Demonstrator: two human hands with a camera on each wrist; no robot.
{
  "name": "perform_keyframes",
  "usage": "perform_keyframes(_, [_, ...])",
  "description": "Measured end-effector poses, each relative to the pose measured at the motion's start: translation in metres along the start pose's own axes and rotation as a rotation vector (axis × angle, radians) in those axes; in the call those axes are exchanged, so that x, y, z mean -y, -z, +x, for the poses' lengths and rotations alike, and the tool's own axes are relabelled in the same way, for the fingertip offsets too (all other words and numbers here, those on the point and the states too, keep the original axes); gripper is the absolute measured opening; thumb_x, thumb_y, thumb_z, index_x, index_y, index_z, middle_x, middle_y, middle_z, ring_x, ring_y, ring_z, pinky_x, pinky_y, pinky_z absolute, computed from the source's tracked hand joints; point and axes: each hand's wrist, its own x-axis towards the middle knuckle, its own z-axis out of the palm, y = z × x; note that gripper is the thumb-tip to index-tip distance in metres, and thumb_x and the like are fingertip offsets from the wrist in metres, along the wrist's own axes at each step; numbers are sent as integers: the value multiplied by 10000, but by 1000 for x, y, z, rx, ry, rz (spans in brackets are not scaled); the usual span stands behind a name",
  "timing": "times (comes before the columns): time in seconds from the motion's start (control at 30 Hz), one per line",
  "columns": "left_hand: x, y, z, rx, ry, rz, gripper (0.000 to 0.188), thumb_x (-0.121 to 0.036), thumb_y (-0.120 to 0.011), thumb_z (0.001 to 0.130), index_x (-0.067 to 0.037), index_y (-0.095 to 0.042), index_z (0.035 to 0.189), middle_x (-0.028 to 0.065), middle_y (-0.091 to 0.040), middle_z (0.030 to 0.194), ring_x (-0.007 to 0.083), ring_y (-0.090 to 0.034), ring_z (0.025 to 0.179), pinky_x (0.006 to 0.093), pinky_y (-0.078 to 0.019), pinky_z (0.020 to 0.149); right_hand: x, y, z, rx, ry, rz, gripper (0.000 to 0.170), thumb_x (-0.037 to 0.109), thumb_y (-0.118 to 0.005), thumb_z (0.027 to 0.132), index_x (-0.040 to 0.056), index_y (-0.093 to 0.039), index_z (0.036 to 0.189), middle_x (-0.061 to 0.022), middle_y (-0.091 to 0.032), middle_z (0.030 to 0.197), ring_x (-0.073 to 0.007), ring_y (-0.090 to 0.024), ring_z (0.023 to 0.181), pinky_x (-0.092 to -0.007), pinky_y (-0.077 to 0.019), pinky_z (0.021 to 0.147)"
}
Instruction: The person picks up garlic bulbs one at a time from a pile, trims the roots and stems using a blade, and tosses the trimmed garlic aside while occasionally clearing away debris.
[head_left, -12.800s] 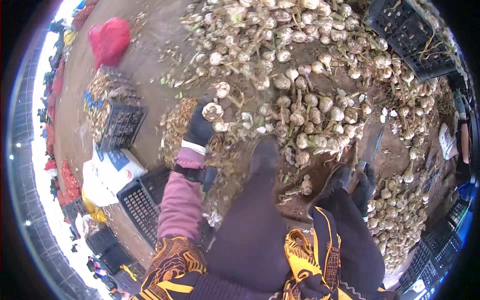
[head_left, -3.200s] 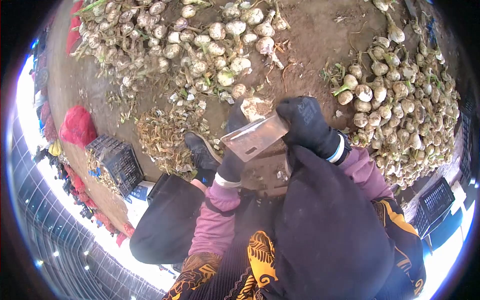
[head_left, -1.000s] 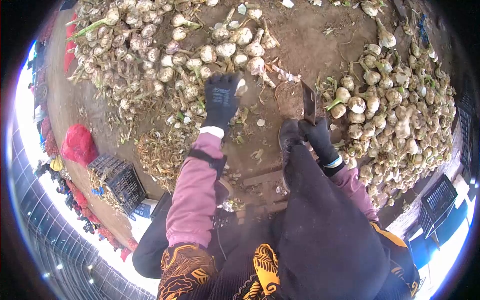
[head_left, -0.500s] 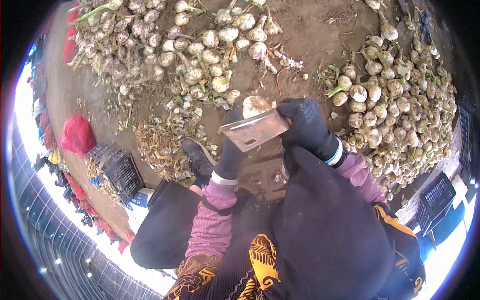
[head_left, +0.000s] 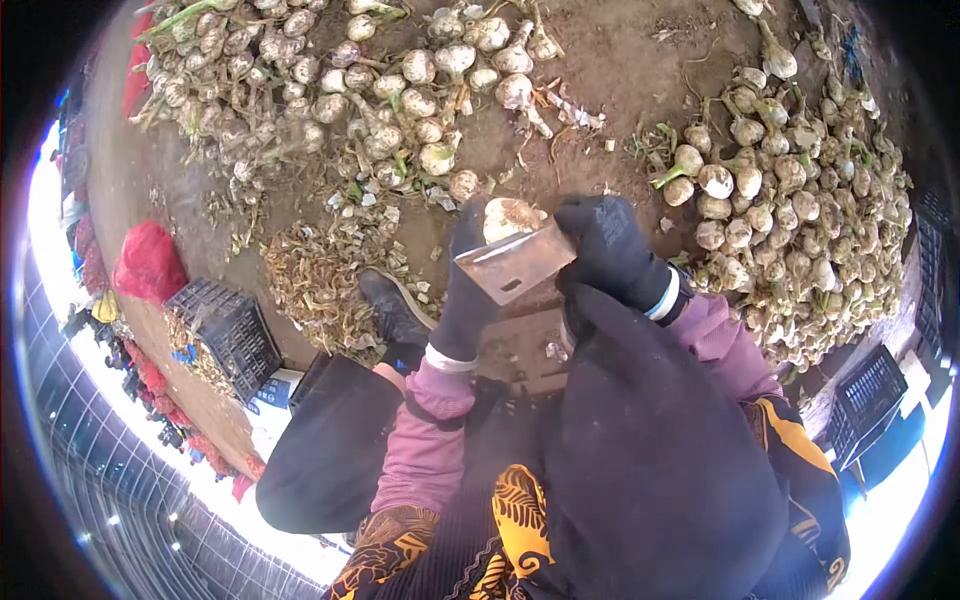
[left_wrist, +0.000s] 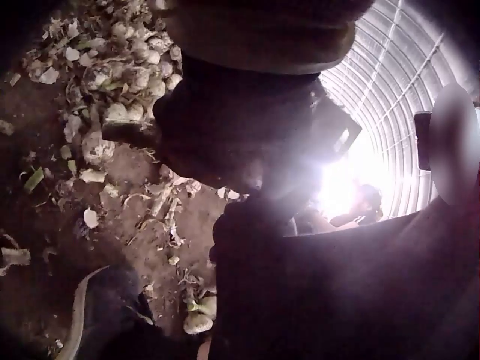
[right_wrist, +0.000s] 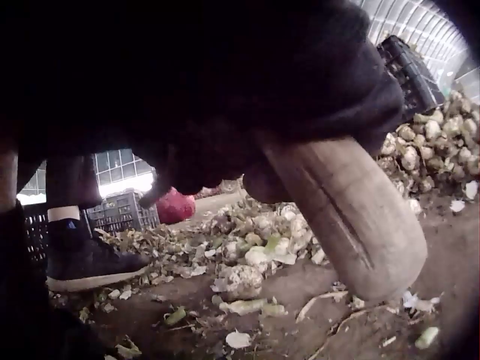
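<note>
My gloved left hand (head_left: pixel 466 285) holds a garlic bulb (head_left: pixel 508 220) in front of my knees in the head view. The bulb's cut, brownish face is turned up. In my gloved right hand (head_left: pixel 612 250) is a cleaver (head_left: pixel 520 266), whose broad blade has a small slot. The blade lies tilted across the near side of the bulb and overlaps the left fingers. The right wrist view shows the cleaver's thick wooden handle (right_wrist: pixel 352 217) sticking out below the dark fist. In the left wrist view, the left hand (left_wrist: pixel 232 127) is a dark shape and its fingertips are hidden.
Untrimmed garlic (head_left: pixel 390 110) with long stalks spreads across the ground ahead. A heap of garlic bulbs (head_left: pixel 790 220) lies to the right. Dry trimmings (head_left: pixel 320 290) sit beside my left shoe (head_left: pixel 395 308). Black crates (head_left: pixel 228 335) and a red sack (head_left: pixel 150 262) stand left, another crate (head_left: pixel 868 400) right.
One second ago my left hand was out at the garlic pile and the cleaver stood upright by my right knee. Both hands then came together, and the blade has since turned slightly.
</note>
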Motion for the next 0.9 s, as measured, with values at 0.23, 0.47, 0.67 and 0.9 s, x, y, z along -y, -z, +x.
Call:
perform_keyframes(0.23, [-16,-2,-11,-20,140,248,525,-90,-800,721,-22,-536,1169,103,-661,1007,214,-657,933,362,-538,810,-47,-67,-21,-108,-41,-35,420,318,-768,578,84,-681,916,-153,-651,922,-380,-619,890,-457,-491,801])
perform_keyframes(0.47, [-86,-14,-9,-75,266,104,699,-211,-863,642,-16,-545,1233,102,-633,1040,186,-628,927,329,-512,814,-78,-60,-54,17,-543,34,272,302,-714,750,58,-722,872,-180,-681,806,-316,-668,740,-412,-526,722])
perform_keyframes(0.67, [-61,-3,9,-97,126,179,625,-115,-833,701,-29,-511,1229,86,-614,1090,188,-620,954,341,-526,830,-51,-41,-25,-207,-495,359,249,279,-685,763,43,-717,835,-185,-674,766,-353,-642,669,-423,-496,634])
perform_keyframes(0.9, [7,13,-16,-190,-100,-258,379,-82,-692,841,-37,-541,1185,70,-617,1087,203,-617,1001,345,-478,955,-25,-35,-18,-190,-602,495,199,200,-652,810,11,-699,850,-179,-674,741,-172,-649,691,-354,-485,616])
